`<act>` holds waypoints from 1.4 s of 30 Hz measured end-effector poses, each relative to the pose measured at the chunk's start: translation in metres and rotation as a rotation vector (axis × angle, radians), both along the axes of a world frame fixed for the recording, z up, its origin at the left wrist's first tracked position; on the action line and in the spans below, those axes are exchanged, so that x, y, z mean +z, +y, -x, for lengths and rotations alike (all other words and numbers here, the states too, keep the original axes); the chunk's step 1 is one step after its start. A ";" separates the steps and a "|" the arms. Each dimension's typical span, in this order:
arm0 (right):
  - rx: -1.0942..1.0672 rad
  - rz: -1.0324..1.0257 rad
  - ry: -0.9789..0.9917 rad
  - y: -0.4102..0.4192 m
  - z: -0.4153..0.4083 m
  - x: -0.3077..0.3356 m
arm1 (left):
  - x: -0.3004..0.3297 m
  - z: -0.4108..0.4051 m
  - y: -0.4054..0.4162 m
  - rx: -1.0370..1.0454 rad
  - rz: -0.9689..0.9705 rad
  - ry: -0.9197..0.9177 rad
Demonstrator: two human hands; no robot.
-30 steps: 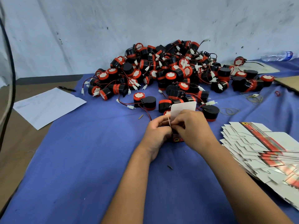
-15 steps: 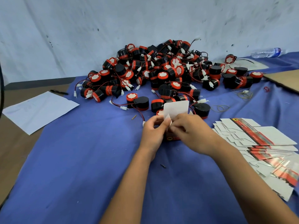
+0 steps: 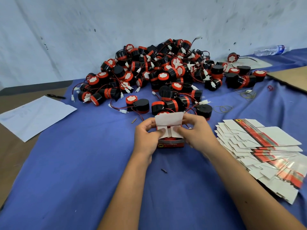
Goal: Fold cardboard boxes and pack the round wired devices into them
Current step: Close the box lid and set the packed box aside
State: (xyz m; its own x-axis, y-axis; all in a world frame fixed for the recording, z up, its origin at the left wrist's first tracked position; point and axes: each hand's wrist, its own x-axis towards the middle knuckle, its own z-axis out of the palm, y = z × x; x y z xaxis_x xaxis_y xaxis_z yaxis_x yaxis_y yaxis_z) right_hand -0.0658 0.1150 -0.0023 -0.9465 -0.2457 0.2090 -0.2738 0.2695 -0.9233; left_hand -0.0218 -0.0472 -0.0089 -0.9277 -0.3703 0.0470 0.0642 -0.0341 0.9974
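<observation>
Box point(image 3: 171, 144) between hands; left grip point(image 3: 147, 136), right grip point(image 3: 196, 131) pinch side flaps.

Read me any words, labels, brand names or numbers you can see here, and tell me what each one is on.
None can be read.
Small box held by both hands: yellow emblem and a line of print, too blurred.
Flat box blanks: yellow emblem and print along the red stripe, too small.
Water bottle: blue label, blurred.
Paper sheet: faint marks, illegible.
</observation>
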 end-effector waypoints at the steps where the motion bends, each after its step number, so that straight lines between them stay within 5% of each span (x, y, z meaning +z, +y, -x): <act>1: 0.049 -0.012 0.015 -0.002 -0.002 0.001 | -0.001 -0.002 -0.002 0.012 0.007 0.012; 8: 0.309 -0.121 0.201 0.011 -0.009 0.001 | -0.007 -0.012 0.005 0.156 0.088 0.047; 14: 0.237 -0.209 0.386 0.012 -0.013 -0.007 | 0.001 -0.023 -0.005 -0.069 0.028 0.021; 18: 0.271 -0.293 0.382 0.010 -0.015 -0.005 | -0.007 -0.035 -0.014 -0.113 0.395 0.121; 23: 0.376 -0.148 0.156 0.018 -0.017 0.000 | -0.008 -0.033 -0.023 -0.130 0.511 0.093; 26: 0.300 -0.117 0.205 0.012 -0.016 -0.002 | -0.005 -0.030 -0.030 -0.150 0.614 0.075; 33: 0.282 -0.248 0.477 0.008 -0.008 -0.009 | -0.002 -0.030 -0.036 -0.234 0.558 0.012; 42: 0.162 -0.256 0.495 -0.002 -0.012 -0.008 | -0.003 -0.029 -0.034 -0.218 0.497 0.053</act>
